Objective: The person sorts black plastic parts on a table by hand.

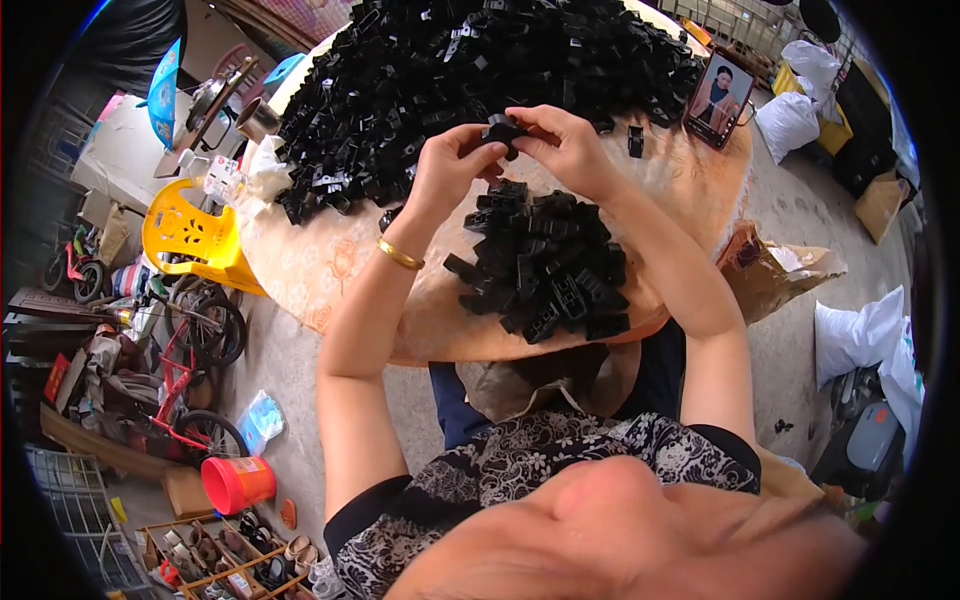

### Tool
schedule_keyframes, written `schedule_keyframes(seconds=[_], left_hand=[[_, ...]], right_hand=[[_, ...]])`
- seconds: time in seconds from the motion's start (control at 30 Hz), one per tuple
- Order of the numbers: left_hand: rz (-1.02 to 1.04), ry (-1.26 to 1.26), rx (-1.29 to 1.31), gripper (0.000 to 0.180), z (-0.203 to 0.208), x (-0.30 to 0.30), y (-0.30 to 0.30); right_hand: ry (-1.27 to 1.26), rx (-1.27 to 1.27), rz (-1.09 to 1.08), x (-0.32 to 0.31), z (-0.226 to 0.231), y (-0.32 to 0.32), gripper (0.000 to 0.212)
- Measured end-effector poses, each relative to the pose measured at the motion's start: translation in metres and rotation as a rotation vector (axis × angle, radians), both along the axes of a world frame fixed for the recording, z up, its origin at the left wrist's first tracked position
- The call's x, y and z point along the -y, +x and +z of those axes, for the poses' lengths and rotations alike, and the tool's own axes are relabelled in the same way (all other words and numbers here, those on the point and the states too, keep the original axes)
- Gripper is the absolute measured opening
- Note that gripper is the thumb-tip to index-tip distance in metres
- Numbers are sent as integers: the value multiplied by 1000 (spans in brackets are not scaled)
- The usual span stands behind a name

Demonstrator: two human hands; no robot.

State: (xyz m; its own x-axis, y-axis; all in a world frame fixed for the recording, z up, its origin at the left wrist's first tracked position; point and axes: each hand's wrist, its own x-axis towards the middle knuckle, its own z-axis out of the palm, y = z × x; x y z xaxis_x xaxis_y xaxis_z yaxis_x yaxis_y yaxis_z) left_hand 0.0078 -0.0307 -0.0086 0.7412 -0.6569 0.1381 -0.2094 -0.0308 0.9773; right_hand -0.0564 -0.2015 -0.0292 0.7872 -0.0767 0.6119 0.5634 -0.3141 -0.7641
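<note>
Between both hands, over the middle of the table, is a small black plastic part [502, 129]. My left hand [455, 163] pinches it from the left with thumb and fingers. From the other side my right hand [570, 150] grips the same part with thumb and forefinger. Just below my hands lies a smaller pile of black plastic parts [540, 262], close to the table's near edge. Beyond them a large heap of similar black parts [450, 95] covers the far side. One loose black part [636, 141] rests right of my right hand.
An orange patterned cloth covers the round table [300, 265]. A phone [718, 98] showing a person stands at its right edge. Left are a yellow chair [190, 230], a red bicycle [185, 370] and a red bucket [238, 484]. White sacks [858, 335] and an open cardboard box [775, 270] stand right.
</note>
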Motion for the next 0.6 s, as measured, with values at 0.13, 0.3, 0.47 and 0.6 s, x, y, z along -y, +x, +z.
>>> schedule_keyframes(seconds=[0.13,0.3,0.47,0.6], left_hand=[[16,-90,-11,26,-4,1,-1],[66,-75,119,26,-4,2,0],[87,-199,-25,34,-11,7,-8],[62,-287,63,32,-1,12,-18]], right_hand=[[55,-105,64,0,7,-5,29],[-49,10,8,0,8,-6,28],[-184,147,-137,-7,5,-6,31],[-167,180,-138,-9,5,-2,40]])
